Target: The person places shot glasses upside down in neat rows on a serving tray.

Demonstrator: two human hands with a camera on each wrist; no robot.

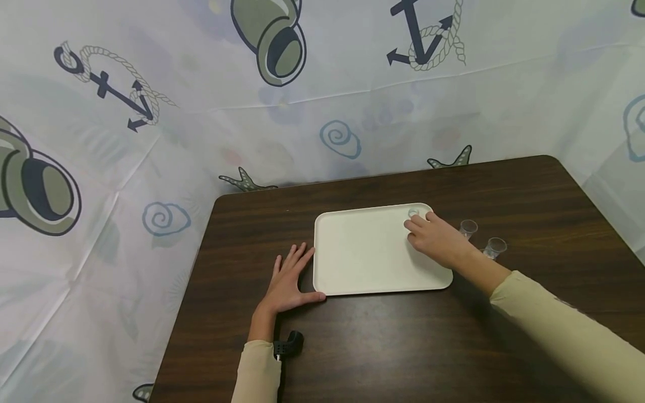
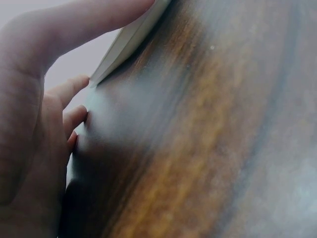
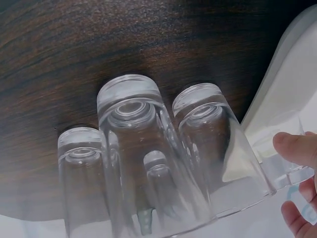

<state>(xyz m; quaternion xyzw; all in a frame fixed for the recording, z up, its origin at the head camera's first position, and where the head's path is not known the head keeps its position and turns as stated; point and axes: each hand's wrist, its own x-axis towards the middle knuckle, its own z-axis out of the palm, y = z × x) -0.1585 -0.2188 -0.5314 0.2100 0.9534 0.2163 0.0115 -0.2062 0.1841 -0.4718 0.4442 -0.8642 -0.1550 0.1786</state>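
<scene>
A pale-yellow fabric sleeve (image 1: 564,330) leads to the right hand (image 1: 437,239), pinching a small clear cup (image 1: 413,212) at a cream rectangular tray (image 1: 363,252); the left hand (image 1: 286,286), fingers splayed, touches its edge.

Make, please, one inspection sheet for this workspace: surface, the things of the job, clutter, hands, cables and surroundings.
Surface: dark wood-grain table.
Job's things: cream tray flat on the table; held glass at the tray's far right corner, whether set down cannot be told; at least three other glasses, clear and upright on the table, right of the tray.
Clutter: nothing seen.
Left hand: fingers spread, touching the tray's left side; black device at the wrist.
Right hand: holds the one glass.
Cables: nothing seen.
Surroundings: white cloth printed with anchors, shells and starfish.
</scene>
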